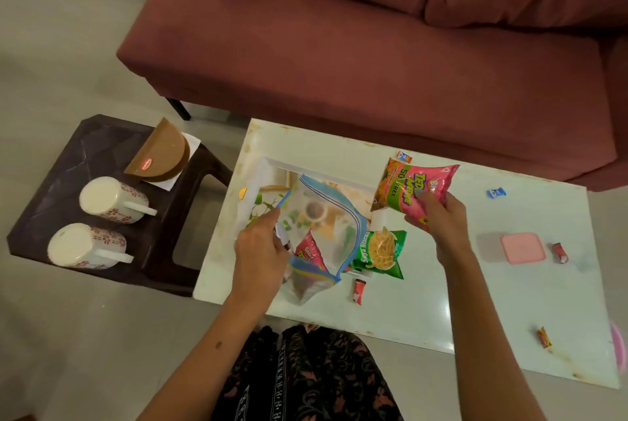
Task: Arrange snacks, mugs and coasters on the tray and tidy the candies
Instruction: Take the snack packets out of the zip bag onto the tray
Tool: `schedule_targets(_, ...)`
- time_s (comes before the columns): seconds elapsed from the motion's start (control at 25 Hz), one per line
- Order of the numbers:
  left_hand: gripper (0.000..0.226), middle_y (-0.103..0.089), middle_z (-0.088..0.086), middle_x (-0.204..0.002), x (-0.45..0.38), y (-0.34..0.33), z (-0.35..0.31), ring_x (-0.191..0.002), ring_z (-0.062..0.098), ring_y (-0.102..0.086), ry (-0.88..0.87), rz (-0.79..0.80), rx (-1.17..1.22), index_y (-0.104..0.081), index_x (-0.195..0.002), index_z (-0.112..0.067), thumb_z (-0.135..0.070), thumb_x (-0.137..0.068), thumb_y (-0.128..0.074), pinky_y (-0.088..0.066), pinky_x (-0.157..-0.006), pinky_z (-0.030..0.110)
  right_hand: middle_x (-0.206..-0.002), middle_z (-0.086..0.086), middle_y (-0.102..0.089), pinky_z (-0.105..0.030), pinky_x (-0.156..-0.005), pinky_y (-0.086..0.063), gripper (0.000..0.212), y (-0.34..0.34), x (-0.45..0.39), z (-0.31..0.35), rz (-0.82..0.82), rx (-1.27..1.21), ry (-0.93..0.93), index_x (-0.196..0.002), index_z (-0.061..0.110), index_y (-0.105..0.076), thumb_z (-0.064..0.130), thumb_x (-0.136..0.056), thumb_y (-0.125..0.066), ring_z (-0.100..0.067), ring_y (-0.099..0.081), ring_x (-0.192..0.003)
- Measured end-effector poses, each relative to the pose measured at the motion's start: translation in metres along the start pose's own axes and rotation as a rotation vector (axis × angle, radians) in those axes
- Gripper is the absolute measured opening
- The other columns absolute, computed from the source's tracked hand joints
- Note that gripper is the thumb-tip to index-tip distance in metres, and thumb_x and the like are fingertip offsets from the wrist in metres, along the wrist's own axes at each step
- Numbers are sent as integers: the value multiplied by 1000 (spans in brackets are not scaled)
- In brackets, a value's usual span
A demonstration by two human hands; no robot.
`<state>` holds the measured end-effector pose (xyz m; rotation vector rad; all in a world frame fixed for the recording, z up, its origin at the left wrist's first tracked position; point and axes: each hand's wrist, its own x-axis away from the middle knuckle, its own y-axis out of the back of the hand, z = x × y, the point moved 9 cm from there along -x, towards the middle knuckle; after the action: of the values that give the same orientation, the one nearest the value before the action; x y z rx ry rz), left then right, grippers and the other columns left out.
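My left hand (260,250) grips a clear zip bag (323,227) with a blue seal, held over the printed tray (263,179) on the white table (424,284). A pink snack packet (308,250) shows inside the bag. My right hand (438,220) holds up a pink and green snack packet (413,187) just right of the bag. A green snack packet (382,252) lies on the table below it. Small candies lie scattered: a red one (358,290), a blue one (496,193), another red one (560,252), an orange one (543,337) and one at the far edge (404,157).
A dark stool (85,155) to the left bears two floral mugs (114,199) (86,245) lying on their sides and a brown coaster holder (161,152). A pink lidded box (522,248) sits on the table's right. A maroon sofa (373,46) stands behind the table.
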<state>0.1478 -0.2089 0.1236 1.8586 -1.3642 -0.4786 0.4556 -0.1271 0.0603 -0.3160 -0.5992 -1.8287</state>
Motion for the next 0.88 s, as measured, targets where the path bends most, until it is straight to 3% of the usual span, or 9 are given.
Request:
schedule_targets(0.08, 45, -69, 21, -87, -2, 1, 2, -79, 33, -63, 38, -5, 11, -59, -121, -6, 12, -80, -51, -48, -70, 30, -105, -14, -67, -28, -52, -57, 26, -10, -37, -35, -65, 49, -106, -108, 7, -61, 18, -84, -62, -24, -66, -81)
schedule_targets(0.16, 45, -69, 23, -88, -2, 2, 2, -79, 37, -63, 50, -5, 17, -59, -121, -6, 11, -81, -51, -50, -72, 38, -106, -18, -67, -27, -49, -57, 29, -30, -63, -70, -51, 118, -214, -109, 3, -61, 17, -83, -65, -27, -65, -81)
schedule_targets(0.36, 44, -68, 24, -86, -3, 3, 7, -75, 38, -62, 32, 19, -1, -61, -120, -7, 12, -81, -50, -42, -64, 25, -116, -21, -65, -46, -79, -57, 34, -64, -100, -121, 30, 329, -330, -114, 1, -60, 15, -83, -66, -33, -65, -96)
schedule_targets(0.52, 42, -70, 20, -97, -2, 7, 10, -82, 36, -65, 2, 22, 36, -60, -119, -4, 13, -82, -51, -52, -73, 35, -125, -23, -59, -43, -94, -49, 41, -52, -107, -116, -24, 568, -311, -124, 0, -52, 17, -87, -61, -38, -57, -113)
schedule_targets(0.6, 40, -70, 19, -105, -2, 8, 9, -88, 35, -66, -14, 10, 42, -60, -118, -2, 13, -82, -51, -52, -78, 35, -132, -22, -53, -39, -97, -44, 45, -43, -95, -80, -101, 617, -232, -130, 2, -45, 18, -89, -58, -36, -52, -120)
schedule_targets(0.68, 39, -69, 19, -108, -1, 8, 7, -94, 32, -67, -42, 11, 49, -60, -117, 1, 13, -81, -52, -52, -83, 35, -130, -14, -55, -31, -94, -46, 40, -43, -62, -23, -196, 408, 35, -127, 10, -49, 19, -88, -58, -25, -57, -113)
schedule_targets(0.72, 40, -69, 18, -109, 0, 6, 4, -96, 31, -67, -60, 25, 52, -60, -117, 1, 13, -80, -51, -53, -85, 35, -121, -7, -61, -23, -86, -49, 32, -46, -31, 7, -206, 266, 201, -118, 18, -55, 21, -87, -58, -16, -61, -102)
schedule_targets(0.8, 42, -67, 17, -114, 4, 1, -1, -103, 28, -65, -100, 58, 37, -58, -121, 0, 12, -81, -51, -52, -91, 36, -90, 9, -70, -18, -69, -51, 16, -75, 35, 37, -30, 188, 408, -91, 33, -64, 31, -79, -54, -6, -65, -78)
schedule_targets(0.88, 45, -64, 15, -121, 9, -2, -8, -111, 26, -61, -140, 75, 18, -56, -123, -1, 11, -81, -52, -47, -99, 32, -77, 2, -72, -29, -69, -54, 19, -131, 78, 23, 290, 427, 351, -78, 24, -67, 37, -76, -53, -17, -68, -74)
